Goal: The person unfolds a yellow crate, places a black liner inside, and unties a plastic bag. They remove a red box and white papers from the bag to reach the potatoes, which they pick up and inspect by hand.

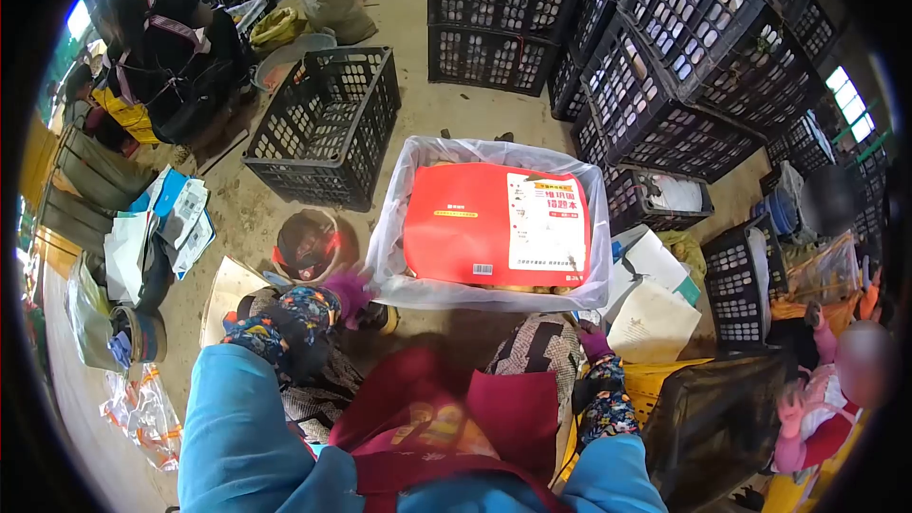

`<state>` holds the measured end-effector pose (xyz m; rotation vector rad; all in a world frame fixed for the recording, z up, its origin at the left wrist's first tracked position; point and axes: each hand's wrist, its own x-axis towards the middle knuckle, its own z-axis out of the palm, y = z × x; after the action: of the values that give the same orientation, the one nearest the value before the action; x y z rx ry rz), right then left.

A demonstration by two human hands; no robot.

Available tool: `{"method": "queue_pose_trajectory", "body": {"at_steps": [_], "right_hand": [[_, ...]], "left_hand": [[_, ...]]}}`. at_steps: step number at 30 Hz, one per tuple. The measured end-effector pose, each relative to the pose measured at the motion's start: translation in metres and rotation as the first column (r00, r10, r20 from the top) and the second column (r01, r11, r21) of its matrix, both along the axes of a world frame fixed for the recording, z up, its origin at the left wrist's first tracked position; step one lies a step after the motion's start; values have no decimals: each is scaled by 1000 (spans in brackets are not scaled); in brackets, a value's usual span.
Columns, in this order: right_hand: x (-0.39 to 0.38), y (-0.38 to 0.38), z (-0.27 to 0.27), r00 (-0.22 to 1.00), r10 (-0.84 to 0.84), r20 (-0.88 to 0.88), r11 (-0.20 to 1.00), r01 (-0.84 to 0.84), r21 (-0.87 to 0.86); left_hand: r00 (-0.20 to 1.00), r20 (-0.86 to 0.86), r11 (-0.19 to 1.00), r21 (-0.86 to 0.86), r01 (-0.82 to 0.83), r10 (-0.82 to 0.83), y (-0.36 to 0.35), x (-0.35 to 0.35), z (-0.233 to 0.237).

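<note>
In front of me stands a crate lined with clear plastic point(385, 256). A red printed sheet point(446, 199) with a white panel lies over its contents; a little of something brownish shows at the near edge. My left hand point(350, 296), in a purple glove, is beside the crate's near left corner, its fingers blurred and partly hidden. My right hand point(596, 340), also purple-gloved, is just below the near right corner, by my knee and some papers point(655, 318). What either hand holds, if anything, cannot be made out.
An empty black crate point(328, 123) and a reddish bucket point(313, 245) are at the left. Black crates point(655, 85) are stacked at the back right. One person point(171, 57) sits at the back left, another point(817, 408) at the right. Papers point(171, 218) lie left.
</note>
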<state>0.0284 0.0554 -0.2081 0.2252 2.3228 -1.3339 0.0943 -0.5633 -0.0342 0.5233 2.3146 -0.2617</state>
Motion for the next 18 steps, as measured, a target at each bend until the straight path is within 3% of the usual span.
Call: {"method": "queue_pose_trajectory", "body": {"at_steps": [2,3,4,5,6,7,8,9,10,12,13,14,15,16,18], "right_hand": [[-3,21,3,992,-125,-24,972,127,195],[-4,28,1,910,-415,2,908,414,-66],[-16,43,29,844,-495,-205,869,480,-118],[-30,56,31,798,-526,-294,850,499,-168],[-40,43,70,763,-582,-281,807,499,-316],[-52,30,107,758,-574,-310,809,466,-359],[-67,9,143,740,-599,-305,775,442,-452],[-73,-19,185,774,-517,-367,840,376,-391],[-82,-47,215,806,-457,-376,870,315,-380],[-101,-86,241,914,-234,-332,945,134,-298],[-122,-92,218,913,-65,-402,974,-29,-224],[-128,-124,233,970,11,-242,964,-75,-256],[-147,-132,195,935,137,-328,979,-178,-101],[-152,-155,211,915,263,-304,964,-244,102],[-182,-172,182,935,273,-229,929,-194,313]], "left_hand": [[988,13,987,43,-157,157,0,3,-1],[986,-16,986,-1,-166,166,2,0,5],[967,-25,967,45,-252,253,-1,-7,1],[940,-52,939,83,-333,338,-22,-27,2],[903,-77,903,122,-411,422,-47,-47,4],[690,-66,664,350,-661,721,-69,-59,-4],[418,14,325,606,-726,908,-91,-72,-11],[-68,364,-345,785,-515,929,-102,-87,-23],[101,396,-366,902,-227,913,-93,-99,-11],[135,619,-602,784,-151,773,-9,-104,115],[257,653,-640,755,-146,712,8,-107,133],[391,605,-610,782,-129,694,24,-107,142],[387,590,-574,801,-171,709,50,-100,164],[496,520,-537,835,-123,695,64,-101,165],[507,534,-545,826,-143,677,85,-109,159]]}}
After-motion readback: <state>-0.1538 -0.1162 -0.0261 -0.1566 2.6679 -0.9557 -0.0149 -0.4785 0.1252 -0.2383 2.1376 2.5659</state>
